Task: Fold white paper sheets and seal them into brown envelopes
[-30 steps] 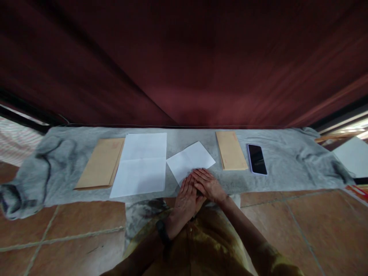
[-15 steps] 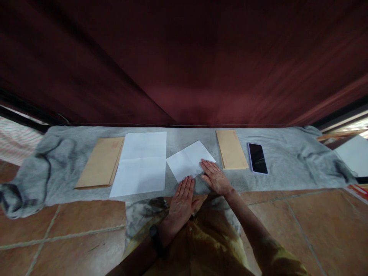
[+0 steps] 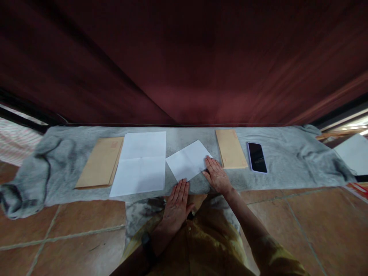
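Note:
A small folded white sheet (image 3: 188,160) lies askew on the grey cloth (image 3: 287,161). My left hand (image 3: 176,205) lies flat with fingers stretched out, its fingertips at the sheet's near corner. My right hand (image 3: 217,176) is flat and open too, fingertips resting on the sheet's right corner. Neither hand holds anything. A larger unfolded white sheet (image 3: 140,163) with crease lines lies to the left.
Brown envelopes (image 3: 100,163) sit left of the large sheet, and one brown envelope (image 3: 230,153) lies right of the folded sheet. A dark phone (image 3: 257,157) lies beside it. A dark red curtain (image 3: 184,61) hangs behind. Tiled floor (image 3: 71,226) is in front.
My hands were stacked together on the folded sheet's near edge. They have slid apart, the left drawing back toward me and the right moving out to the sheet's right corner.

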Action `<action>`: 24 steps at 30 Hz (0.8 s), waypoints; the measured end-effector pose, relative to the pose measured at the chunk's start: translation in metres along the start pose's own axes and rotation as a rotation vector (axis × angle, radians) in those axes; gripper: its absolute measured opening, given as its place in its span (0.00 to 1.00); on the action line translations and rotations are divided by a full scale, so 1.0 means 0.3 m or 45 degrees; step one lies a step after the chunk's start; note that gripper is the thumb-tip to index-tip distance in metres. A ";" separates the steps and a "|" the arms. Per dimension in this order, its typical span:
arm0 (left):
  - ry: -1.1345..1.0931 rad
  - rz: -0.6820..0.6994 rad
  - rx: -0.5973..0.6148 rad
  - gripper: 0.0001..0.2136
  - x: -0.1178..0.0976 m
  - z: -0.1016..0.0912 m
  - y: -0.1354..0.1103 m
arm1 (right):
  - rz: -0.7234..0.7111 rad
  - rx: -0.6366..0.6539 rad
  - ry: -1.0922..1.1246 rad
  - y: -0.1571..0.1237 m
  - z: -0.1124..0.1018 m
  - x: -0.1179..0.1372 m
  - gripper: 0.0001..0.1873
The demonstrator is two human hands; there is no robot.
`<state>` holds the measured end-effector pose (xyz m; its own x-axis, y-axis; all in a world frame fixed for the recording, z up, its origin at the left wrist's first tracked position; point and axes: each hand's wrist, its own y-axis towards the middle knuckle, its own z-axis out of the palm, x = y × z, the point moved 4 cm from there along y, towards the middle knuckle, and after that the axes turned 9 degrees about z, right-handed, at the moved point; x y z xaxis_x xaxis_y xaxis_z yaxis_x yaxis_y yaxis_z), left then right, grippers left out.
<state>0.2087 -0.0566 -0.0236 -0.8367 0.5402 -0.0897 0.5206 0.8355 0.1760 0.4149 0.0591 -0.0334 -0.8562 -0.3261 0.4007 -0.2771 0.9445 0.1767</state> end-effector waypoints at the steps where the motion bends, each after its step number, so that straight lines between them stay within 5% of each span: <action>1: 0.008 0.000 0.001 0.38 0.001 -0.001 -0.003 | 0.010 -0.011 -0.004 -0.001 0.001 -0.001 0.34; 11: -0.017 0.003 -0.030 0.35 -0.012 -0.042 0.034 | 0.031 -0.002 0.000 0.002 -0.013 0.017 0.32; 19: -0.157 0.034 -0.125 0.33 -0.056 -0.007 0.139 | -0.260 0.185 0.060 -0.049 -0.018 0.165 0.30; 24: -0.172 0.017 -0.096 0.36 -0.050 0.006 0.138 | -0.218 0.194 -0.027 -0.068 -0.012 0.134 0.30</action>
<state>0.2430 -0.0301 -0.0167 -0.7967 0.5642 -0.2168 0.5131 0.8209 0.2506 0.3877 0.0266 -0.0177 -0.7996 -0.4831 0.3569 -0.4807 0.8709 0.1018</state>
